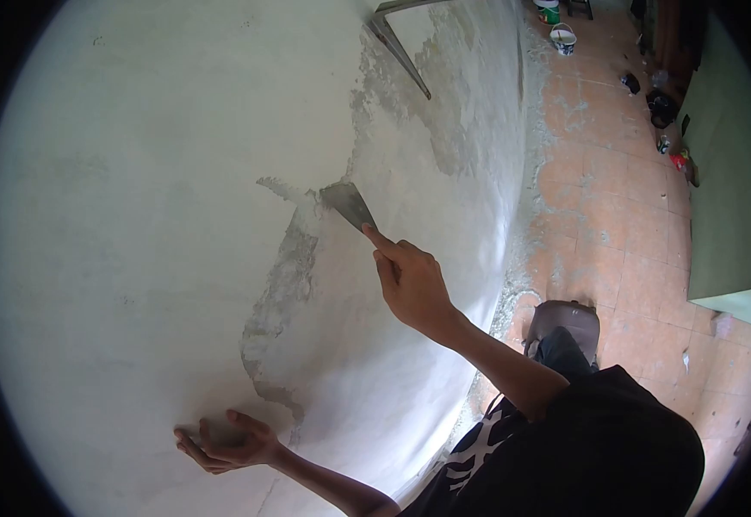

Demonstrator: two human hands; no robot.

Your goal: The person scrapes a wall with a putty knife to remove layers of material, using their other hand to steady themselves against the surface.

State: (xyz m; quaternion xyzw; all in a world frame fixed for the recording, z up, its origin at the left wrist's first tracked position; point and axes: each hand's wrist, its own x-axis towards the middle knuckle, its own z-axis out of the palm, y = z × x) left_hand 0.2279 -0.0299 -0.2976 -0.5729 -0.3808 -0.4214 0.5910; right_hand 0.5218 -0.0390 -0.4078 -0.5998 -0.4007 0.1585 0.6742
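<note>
Steel scraper (348,205), thin, light, probably springy, best held well behind the edge, as clasped in right hand (410,284) mid-frame; left hand (225,441) cupped open against wall (134,215), lower left.

Right hand (410,280) raised, arm extended, fingers clenched, forefinger straight, pointing up-left. Left hand (225,441) low, palm up, fingers loosely cupped.

Counting as I watch: two hands in view, the left hand (225,441) and the right hand (410,280). One scraper (348,205). One metal bracket (401,47) on the wall (134,215). Two buckets on the floor (617,224): a green-banded bucket (549,11) and a white bucket (563,39). The small dark items beyond them are too blurred for me to count.
</note>
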